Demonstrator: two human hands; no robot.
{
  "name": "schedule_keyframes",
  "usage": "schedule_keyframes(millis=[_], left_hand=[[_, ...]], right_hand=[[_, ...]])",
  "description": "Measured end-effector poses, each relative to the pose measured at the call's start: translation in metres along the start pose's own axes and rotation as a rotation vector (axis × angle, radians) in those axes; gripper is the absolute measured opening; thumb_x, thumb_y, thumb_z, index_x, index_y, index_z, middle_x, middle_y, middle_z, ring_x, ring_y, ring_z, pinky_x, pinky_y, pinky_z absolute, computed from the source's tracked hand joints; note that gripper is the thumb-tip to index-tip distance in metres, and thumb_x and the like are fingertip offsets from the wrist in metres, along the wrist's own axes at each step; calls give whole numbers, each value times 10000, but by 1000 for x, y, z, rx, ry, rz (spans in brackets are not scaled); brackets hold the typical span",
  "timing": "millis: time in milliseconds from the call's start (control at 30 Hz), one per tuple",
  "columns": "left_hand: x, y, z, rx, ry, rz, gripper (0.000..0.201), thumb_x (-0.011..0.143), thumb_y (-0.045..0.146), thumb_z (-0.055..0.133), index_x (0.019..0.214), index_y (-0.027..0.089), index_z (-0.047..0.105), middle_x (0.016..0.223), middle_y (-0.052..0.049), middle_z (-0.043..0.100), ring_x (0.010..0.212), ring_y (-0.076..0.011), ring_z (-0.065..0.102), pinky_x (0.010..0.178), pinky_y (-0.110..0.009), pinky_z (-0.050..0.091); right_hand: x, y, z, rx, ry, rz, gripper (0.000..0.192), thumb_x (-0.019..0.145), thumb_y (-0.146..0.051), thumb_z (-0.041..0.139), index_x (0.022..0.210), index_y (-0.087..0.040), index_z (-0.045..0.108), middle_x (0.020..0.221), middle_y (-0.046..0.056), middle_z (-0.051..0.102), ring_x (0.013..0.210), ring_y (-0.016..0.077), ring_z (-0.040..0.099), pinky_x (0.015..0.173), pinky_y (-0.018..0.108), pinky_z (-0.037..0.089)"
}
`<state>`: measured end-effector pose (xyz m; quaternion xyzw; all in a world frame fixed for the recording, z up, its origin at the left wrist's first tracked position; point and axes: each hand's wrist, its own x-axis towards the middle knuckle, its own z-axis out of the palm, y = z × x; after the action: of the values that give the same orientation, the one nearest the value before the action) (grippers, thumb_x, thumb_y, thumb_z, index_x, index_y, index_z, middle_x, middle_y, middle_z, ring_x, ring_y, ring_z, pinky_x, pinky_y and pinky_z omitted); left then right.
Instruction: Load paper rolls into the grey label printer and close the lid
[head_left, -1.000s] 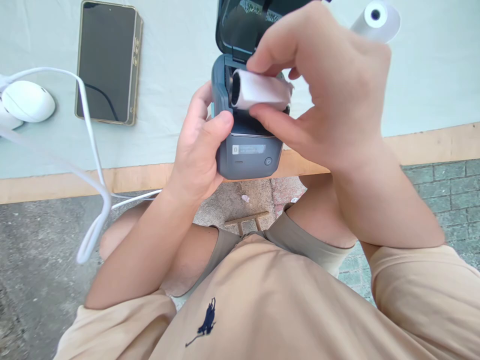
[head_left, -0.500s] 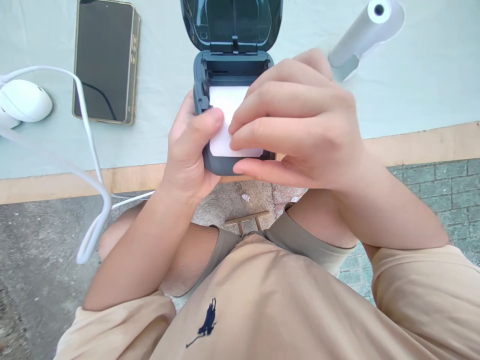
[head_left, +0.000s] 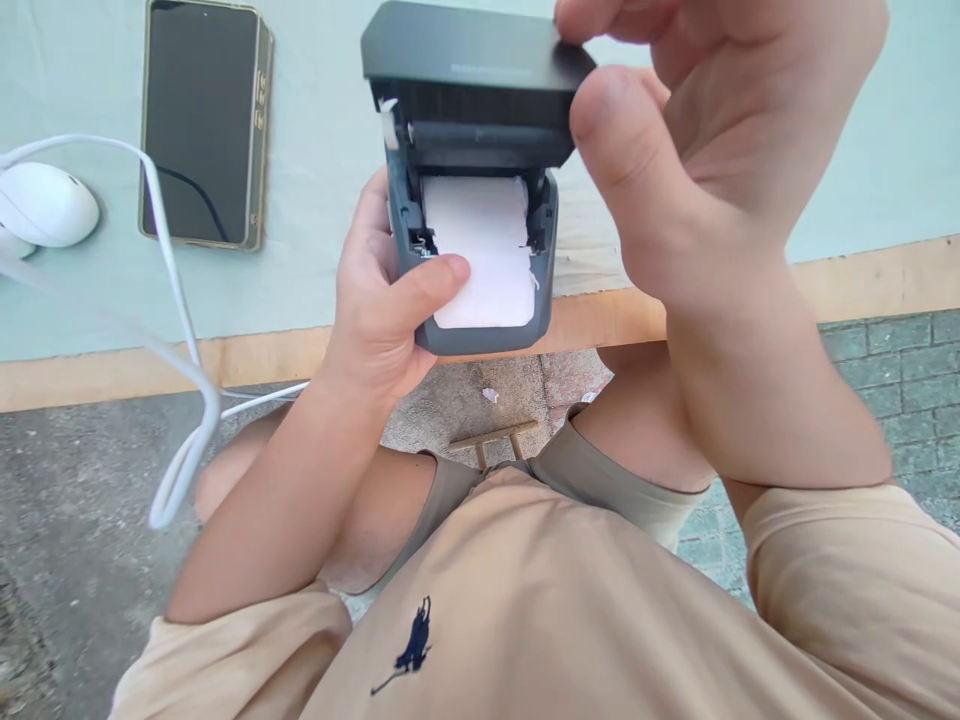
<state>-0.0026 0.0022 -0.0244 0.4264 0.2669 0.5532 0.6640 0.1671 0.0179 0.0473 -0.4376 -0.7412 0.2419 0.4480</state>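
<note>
Your left hand (head_left: 382,310) wraps the rounded grey plastic printer (head_left: 480,250) at the table's (head_left: 862,190) near edge, thumb pressing the white paper strip (head_left: 484,250) flat over its front. The strip's right edge is ragged. Your right hand (head_left: 690,150) pinches the flat, matte lid (head_left: 469,50) by its right corner, lid half lowered. A dark glossy phone (head_left: 201,120) lies toward the far left, beside a smooth white oval device (head_left: 46,203) and a looping white cable (head_left: 172,300).
</note>
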Motion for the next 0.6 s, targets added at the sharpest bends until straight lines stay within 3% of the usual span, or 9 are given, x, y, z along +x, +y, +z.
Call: schedule_keyframes(millis=[67, 133, 267, 433, 500, 600], left_hand=[[0, 0, 0, -5, 4, -15, 520, 644, 325, 730, 1095, 255, 481, 1023, -43, 587, 918, -258, 643, 772, -395, 544], [-1, 0, 0, 0, 2, -34, 540, 648, 315, 731, 1117, 271, 467, 1037, -41, 584, 930, -255, 643, 777, -392, 543], [-1, 3, 2, -28, -26, -32, 620, 625, 296, 756, 1154, 272, 433, 1063, -49, 592, 964, -270, 637, 828, -430, 541], [1, 4, 1, -83, -60, 38, 467, 679, 405, 727, 1055, 211, 529, 997, -78, 631, 1051, -290, 607, 956, -478, 498], [3, 1, -2, -53, -68, 44, 430, 695, 417, 717, 1027, 192, 561, 954, -80, 642, 1103, -298, 589, 993, -483, 478], [7, -5, -5, -43, -64, 82, 430, 690, 430, 707, 1023, 198, 566, 921, -71, 644, 1155, -311, 568, 990, -514, 479]], right_hand=[[-1, 1, -2, 18, 67, -149, 449, 858, -523, 322, 1012, -146, 511, 993, 29, 589, 898, 77, 606, 647, 180, 384], [-1, 1, -4, 46, 28, -132, 418, 870, -495, 348, 995, -142, 532, 981, 24, 598, 882, 71, 588, 628, 175, 383], [-3, -1, -1, 56, -71, -17, 338, 862, -309, 437, 1073, -68, 543, 1055, 49, 562, 966, 64, 517, 816, 192, 462], [-6, -5, 5, 121, -327, -91, 517, 864, -365, 460, 1221, 8, 418, 1206, 89, 479, 1068, 74, 479, 980, 204, 438], [-7, -7, 5, 117, -357, -104, 520, 866, -354, 461, 1235, 5, 391, 1257, 92, 450, 1166, 78, 452, 1092, 209, 376], [-6, -9, 4, 68, -391, -84, 454, 885, -353, 433, 1233, -64, 394, 1275, 60, 439, 1184, 71, 446, 1076, 209, 394]])
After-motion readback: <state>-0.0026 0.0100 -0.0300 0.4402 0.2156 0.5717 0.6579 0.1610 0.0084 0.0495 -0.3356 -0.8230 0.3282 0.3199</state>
